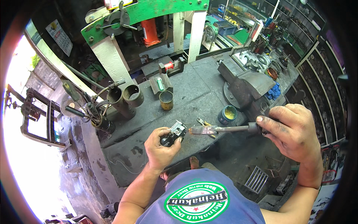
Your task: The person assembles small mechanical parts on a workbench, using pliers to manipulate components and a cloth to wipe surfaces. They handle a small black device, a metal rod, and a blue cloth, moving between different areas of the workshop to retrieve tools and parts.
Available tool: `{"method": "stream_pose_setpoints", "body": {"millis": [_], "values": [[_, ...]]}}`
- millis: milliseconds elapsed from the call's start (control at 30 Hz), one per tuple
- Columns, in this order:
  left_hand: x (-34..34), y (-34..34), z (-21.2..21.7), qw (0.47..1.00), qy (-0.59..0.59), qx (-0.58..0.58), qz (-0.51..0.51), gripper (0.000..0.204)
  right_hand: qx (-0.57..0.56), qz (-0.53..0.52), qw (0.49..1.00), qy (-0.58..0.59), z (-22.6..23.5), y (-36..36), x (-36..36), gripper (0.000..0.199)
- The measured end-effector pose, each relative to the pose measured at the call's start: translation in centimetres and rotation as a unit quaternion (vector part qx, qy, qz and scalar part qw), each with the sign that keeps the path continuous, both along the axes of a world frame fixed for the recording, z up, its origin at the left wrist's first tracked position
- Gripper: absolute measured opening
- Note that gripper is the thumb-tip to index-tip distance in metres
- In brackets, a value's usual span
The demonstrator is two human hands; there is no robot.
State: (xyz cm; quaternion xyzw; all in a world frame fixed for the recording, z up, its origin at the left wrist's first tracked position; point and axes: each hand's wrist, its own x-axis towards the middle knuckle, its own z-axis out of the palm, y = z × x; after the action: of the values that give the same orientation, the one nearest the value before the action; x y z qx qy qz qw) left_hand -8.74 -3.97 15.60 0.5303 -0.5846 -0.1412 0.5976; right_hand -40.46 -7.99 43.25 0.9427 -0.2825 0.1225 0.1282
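My left hand (158, 145) is closed around a small black part (178, 130) with a row of metal teeth along its top. In my right hand (292, 130) is the dark handle of a large soldering iron (233, 128), its shaft pointing left. The iron's broad, reddish head ends close beside the black part; I cannot tell whether they touch. Beyond the iron's head, a pair of pliers (201, 121) lies on the workbench (194, 89), partly hidden. Just right of the pliers stands an open tin (228, 114) of yellow paste.
A bench vise (242, 89) stands at the right of the bench. Farther back are a rusty cup (166, 100) and a red spool (169, 65). Metal tubes (133, 96) and a can of tools (103, 124) stand at left. A green-and-white press frame (149, 15) rises behind.
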Motion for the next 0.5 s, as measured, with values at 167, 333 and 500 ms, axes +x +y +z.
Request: {"method": "stream_pose_setpoints", "body": {"millis": [167,333,500], "values": [[0.3,0.1,-0.3,1.0,-0.003,0.003,0.01,0.047,0.003,-0.011,1.0,-0.014,-0.7,-0.8,-1.1,0.046],[1.3,0.9,-0.2,0.999,-0.007,-0.052,0.006,0.049,0.157,-0.092,0.971,-0.152,-4.9,-2.4,-3.0,0.048],[3.3,3.1,1.4,0.996,0.008,0.036,0.08,0.044,0.521,-0.242,0.719,-0.392,-14.4,-3.2,-1.0,0.037]]}}
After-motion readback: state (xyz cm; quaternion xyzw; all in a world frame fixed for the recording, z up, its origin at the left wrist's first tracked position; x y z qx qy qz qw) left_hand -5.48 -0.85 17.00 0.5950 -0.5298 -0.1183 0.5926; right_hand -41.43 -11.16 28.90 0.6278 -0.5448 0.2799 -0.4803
